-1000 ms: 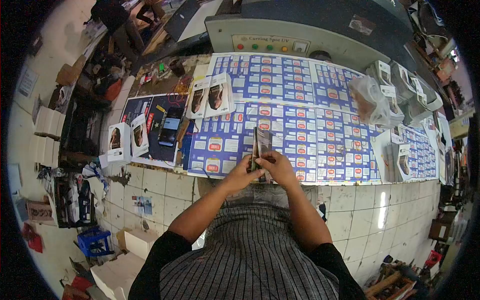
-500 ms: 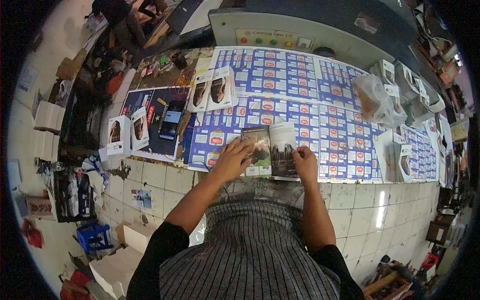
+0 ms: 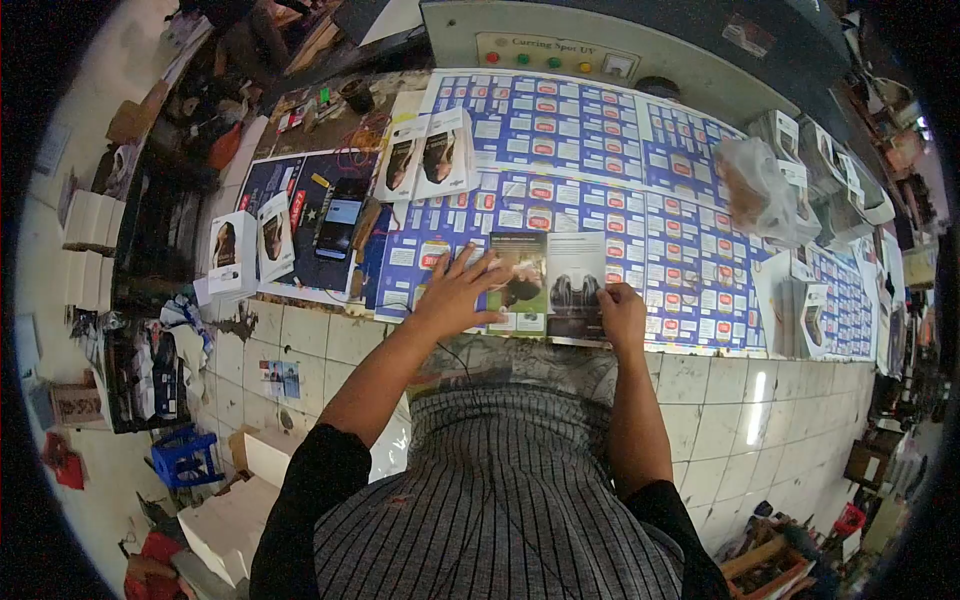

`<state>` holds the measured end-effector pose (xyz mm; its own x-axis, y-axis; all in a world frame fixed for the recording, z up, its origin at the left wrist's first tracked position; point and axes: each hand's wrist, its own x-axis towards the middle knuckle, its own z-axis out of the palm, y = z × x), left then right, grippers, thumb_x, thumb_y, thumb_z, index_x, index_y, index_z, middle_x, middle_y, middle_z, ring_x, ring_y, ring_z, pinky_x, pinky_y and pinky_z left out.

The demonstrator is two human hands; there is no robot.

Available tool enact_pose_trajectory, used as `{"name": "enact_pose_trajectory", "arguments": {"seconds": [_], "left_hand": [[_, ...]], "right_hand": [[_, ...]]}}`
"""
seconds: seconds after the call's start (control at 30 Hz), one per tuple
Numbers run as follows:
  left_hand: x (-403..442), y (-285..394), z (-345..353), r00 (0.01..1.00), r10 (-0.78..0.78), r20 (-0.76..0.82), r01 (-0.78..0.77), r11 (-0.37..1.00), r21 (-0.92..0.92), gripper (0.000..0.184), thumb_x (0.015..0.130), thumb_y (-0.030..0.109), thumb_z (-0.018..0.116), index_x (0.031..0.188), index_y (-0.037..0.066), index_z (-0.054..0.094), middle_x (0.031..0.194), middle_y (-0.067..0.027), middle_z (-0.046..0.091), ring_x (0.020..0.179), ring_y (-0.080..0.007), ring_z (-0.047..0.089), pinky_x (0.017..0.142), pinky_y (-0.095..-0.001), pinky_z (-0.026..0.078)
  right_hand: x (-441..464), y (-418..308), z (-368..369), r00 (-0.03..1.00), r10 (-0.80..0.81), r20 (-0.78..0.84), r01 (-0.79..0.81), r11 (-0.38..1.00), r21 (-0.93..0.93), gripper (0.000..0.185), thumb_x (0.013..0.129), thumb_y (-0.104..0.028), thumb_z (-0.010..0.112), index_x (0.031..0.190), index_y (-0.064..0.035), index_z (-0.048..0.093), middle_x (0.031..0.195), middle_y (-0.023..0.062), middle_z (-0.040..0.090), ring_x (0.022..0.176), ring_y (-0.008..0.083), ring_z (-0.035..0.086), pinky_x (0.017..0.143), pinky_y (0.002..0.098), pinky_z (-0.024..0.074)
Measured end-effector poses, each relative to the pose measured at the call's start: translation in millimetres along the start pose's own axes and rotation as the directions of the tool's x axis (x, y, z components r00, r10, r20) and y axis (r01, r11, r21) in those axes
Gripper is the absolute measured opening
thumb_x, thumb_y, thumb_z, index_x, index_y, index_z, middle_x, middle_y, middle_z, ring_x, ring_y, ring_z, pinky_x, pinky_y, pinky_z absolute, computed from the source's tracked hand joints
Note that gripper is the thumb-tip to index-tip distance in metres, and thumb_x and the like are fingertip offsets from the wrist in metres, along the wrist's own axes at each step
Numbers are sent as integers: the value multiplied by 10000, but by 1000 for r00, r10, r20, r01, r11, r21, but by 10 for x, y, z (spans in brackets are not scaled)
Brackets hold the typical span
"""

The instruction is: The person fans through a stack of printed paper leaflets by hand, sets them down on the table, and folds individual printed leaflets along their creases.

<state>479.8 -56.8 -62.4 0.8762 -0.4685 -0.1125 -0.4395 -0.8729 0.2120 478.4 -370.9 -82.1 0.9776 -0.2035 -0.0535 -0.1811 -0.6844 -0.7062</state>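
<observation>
An open brochure (image 3: 577, 262) lies near the front edge of the printed sheets. Its left page has a green picture, and its right page shows dark headphones. My left hand (image 3: 455, 296) rests with fingers spread at the left edge of the brochure, fingertips over the sheet. At the lower right edge, my right hand (image 3: 624, 316) pinches the right page between thumb and fingers. Blue-printed sheets (image 3: 690, 250) cover the table under both hands.
Stacks of folded brochures (image 3: 445, 158) stand at the back left, others (image 3: 232, 255) farther left. A phone (image 3: 341, 222) lies between them. On the right are a plastic bag (image 3: 765, 190) and more stacks (image 3: 812, 315). A machine panel (image 3: 545, 52) runs along the back.
My left hand has slid left off the left page. The right page, tilted up before, now lies flatter and more widely opened, with my right hand still at its edge.
</observation>
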Motion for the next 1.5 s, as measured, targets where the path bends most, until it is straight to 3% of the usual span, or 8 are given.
{"name": "enact_pose_trajectory", "arguments": {"seconds": [0.13, 0.23, 0.33, 0.4, 0.63, 0.97, 1.13, 1.5], "left_hand": [[8, -63, -58, 995, 22, 101, -23, 1000, 4, 975, 756, 705, 633, 1520, 212, 283, 1606, -50, 206, 1476, -336, 148, 1162, -592, 116], [-9, -84, -23, 994, 57, 88, -59, 998, 27, 1031, 736, 699, 653, 1519, 145, 276, 1604, -71, 206, 1472, -350, 152, 1156, -591, 133], [8, -111, -1, 995, 72, 68, -76, 996, 50, 1053, 720, 685, 670, 1505, 91, 296, 1598, -104, 213, 1468, -360, 158, 1144, -587, 160], [6, -152, 73, 995, 101, 19, -101, 994, 28, 1044, 699, 623, 719, 1483, 52, 332, 1588, -130, 229, 1471, -358, 156, 1130, -578, 189], [-38, -172, 25, 994, 78, 75, -76, 997, -25, 1009, 671, 492, 787, 1472, 60, 353, 1594, -132, 217, 1478, -340, 138, 1120, -584, 188], [49, -388, 146, 999, 39, 7, -36, 967, -251, 775, 886, 429, 605, 1503, 91, 280, 1569, -151, 268, 1448, -344, 231, 1095, -555, 235], [12, -390, 116, 991, 134, 0, -133, 981, -143, 914, 798, 646, 629, 1492, 124, 345, 1590, -100, 248, 1452, -335, 226, 1102, -576, 222], [-17, -297, 107, 995, 98, -26, -101, 986, -132, 1022, 707, 721, 662, 1490, 140, 353, 1592, -102, 244, 1462, -332, 196, 1117, -576, 195]], "right_hand": [[-41, -223, -106, 1000, 2, 22, -1, 1000, -17, 264, 866, -193, 684, 998, 36, 670, 849, 158, 710, 801, 280, 690, 723, 378, 521], [-43, -460, -154, 942, 13, 335, -173, 874, 454, 333, 887, -219, 678, 1151, -18, 651, 1144, 190, 667, 1097, 325, 628, 896, 403, 491], [-37, -749, 77, 861, -438, 261, 180, 740, 647, 434, 923, -310, 639, 1290, -83, 596, 1429, 190, 476, 1336, 349, 437, 1053, 444, 389], [29, -945, 295, 749, -613, 250, 554, 787, 271, 531, 939, -423, 583, 1373, -120, 530, 1533, 168, 332, 1425, 344, 300, 1127, 490, 293], [121, -942, 817, 713, -531, 458, 681, 680, -271, 651, 938, -520, 527, 1447, -125, 430, 1558, 149, 285, 1459, 329, 220, 1161, 553, 172], [163, -736, 875, 658, -655, 370, 753, 585, -303, 723, 905, -586, 528, 1422, -86, 456, 1510, 218, 345, 1416, 375, 298, 1131, 577, 217], [163, -752, 854, 656, -650, 383, 754, 583, -303, 727, 903, -585, 533, 1425, -88, 449, 1521, 211, 328, 1423, 367, 286, 1138, 571, 206], [165, -744, 833, 675, -611, 413, 731, 628, -266, 774, 889, -567, 570, 1472, -95, 377, 1556, 205, 262, 1451, 386, 220, 1154, 569, 171]]}}
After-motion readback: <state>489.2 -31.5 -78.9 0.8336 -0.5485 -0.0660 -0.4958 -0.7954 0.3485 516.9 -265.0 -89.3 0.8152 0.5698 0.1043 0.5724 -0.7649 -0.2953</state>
